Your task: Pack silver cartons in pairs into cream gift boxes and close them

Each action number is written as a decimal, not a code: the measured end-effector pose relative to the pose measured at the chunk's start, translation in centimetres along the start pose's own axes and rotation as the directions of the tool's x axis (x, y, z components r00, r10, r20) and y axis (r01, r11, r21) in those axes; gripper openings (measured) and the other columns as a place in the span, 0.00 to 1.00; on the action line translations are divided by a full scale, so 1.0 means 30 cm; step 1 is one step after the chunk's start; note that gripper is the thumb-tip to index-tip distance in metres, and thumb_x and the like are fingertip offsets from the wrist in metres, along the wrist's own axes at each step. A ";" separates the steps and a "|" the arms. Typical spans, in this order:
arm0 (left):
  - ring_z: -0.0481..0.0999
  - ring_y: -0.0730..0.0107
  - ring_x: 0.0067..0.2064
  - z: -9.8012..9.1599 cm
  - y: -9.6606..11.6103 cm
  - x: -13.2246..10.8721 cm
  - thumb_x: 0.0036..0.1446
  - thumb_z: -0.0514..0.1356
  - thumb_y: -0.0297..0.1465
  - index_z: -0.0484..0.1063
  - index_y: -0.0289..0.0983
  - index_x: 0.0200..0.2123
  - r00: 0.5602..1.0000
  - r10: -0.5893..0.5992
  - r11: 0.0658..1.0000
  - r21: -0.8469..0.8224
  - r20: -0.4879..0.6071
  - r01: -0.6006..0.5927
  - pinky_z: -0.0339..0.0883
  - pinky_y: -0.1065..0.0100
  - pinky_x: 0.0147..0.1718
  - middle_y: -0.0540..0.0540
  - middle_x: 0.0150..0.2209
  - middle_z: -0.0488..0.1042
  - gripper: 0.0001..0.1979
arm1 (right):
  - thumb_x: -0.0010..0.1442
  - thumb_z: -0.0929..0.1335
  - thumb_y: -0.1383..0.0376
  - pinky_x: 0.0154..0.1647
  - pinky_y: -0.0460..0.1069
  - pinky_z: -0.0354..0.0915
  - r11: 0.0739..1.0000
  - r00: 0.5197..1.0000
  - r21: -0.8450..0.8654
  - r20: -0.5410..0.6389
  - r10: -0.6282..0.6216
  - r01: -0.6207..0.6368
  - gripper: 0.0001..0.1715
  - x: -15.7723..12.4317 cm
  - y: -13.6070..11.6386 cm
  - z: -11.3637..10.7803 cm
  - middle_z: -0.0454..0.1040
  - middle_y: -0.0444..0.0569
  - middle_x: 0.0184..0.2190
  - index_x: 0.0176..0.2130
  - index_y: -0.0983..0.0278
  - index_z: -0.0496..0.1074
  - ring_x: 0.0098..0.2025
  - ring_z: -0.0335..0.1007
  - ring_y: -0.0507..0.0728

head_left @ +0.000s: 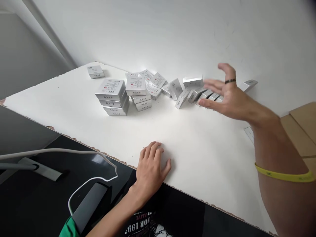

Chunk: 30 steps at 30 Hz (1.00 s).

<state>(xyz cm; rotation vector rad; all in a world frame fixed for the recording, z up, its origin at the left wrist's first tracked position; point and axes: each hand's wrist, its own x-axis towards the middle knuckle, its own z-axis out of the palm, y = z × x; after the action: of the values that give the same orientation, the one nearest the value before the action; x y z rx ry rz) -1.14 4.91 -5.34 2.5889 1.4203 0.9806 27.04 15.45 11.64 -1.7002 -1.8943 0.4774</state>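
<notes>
My left hand [151,164] lies palm down on the near edge of the white table [74,108], fingers loosely curled, holding nothing. My right hand [227,95] hovers over the table with fingers spread, a dark ring on one finger and a yellow band on the forearm. It is just above a row of small silver-white boxes [195,93] that lean against each other. Left of them stand two stacks of the same flat boxes [113,97], with the second stack [139,93] beside it. A few loose boxes [154,82] lie behind.
A single box [95,71] lies alone at the far left corner. Brown cardboard [302,125] sits at the right edge. A white cable [74,153] and a dark object hang below the table's chipped front edge. A white wall rises behind.
</notes>
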 end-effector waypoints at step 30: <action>0.79 0.45 0.56 0.010 -0.002 -0.010 0.66 0.56 0.33 0.68 0.41 0.44 0.995 0.015 0.997 0.074 -0.094 -0.008 0.73 0.46 0.49 0.37 0.53 0.78 0.05 | 0.46 0.78 0.54 0.65 0.62 0.63 0.985 0.999 -0.169 -0.034 0.011 -0.016 0.62 0.139 0.097 0.338 0.56 0.63 0.67 0.69 0.62 0.49 0.66 0.61 0.68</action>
<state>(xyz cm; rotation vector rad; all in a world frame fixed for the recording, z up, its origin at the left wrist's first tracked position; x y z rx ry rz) -1.15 4.79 -5.76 2.6377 1.4921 1.0860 22.96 20.92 2.57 -1.8182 -1.9481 0.2982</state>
